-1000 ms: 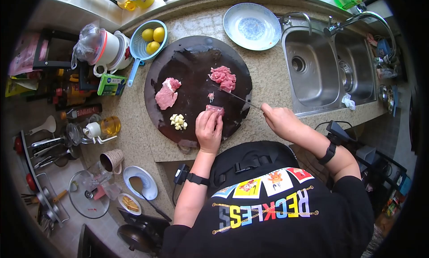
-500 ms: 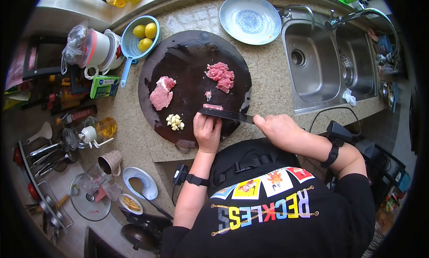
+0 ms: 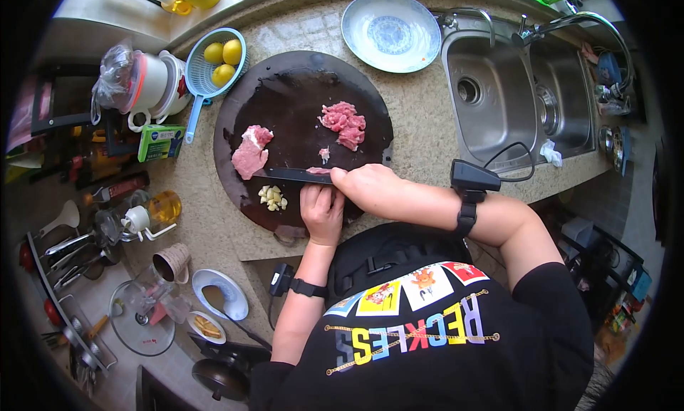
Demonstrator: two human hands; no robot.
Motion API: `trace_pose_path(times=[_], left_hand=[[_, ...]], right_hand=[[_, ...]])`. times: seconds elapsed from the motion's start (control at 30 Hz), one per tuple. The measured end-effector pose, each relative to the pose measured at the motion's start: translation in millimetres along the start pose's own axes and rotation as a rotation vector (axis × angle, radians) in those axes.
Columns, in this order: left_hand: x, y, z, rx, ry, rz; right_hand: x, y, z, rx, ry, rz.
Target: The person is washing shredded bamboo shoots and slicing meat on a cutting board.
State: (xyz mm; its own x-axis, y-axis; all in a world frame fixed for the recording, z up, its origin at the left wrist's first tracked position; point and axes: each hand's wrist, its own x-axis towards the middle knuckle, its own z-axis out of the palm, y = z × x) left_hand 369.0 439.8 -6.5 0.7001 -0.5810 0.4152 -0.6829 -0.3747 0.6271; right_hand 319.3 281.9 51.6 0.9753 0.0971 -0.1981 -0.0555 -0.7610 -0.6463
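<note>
My right hand is wrapped round the handle of a knife, whose dark blade points left, low over the round dark chopping board. My left hand has its fingers bent together against the near side of the blade; what lies under the fingertips is hidden. Just past the blade shows a thin strip of pink meat. A larger chunk of raw meat is by the knife tip. Farther back are a pile of sliced meat and a small scrap. Peeled garlic cloves sit left of my left hand.
A blue-white plate stands behind the board, with a double sink to the right. A blue strainer holds yellow fruit at the back left. White pots, an oil bottle and a mug line the left.
My right hand has moved left with the knife, so the blade tip now reaches the large meat chunk. My left hand stays near the meat strip. The whole view has shifted slightly left.
</note>
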Motion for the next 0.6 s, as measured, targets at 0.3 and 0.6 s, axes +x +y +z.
trace_pose_path(times=[0.3,0.6], left_hand=[[4.2,5.5,-1.4,-0.033,0.023,0.013],[-2.3,7.9,-4.6,-0.027,-0.001,0.051]], right_hand=[[-47.9,25.4,-25.9,-0.134,-0.061,0.141],[-77.8,2.5,-39.0,-0.176,-0.065,0.144]])
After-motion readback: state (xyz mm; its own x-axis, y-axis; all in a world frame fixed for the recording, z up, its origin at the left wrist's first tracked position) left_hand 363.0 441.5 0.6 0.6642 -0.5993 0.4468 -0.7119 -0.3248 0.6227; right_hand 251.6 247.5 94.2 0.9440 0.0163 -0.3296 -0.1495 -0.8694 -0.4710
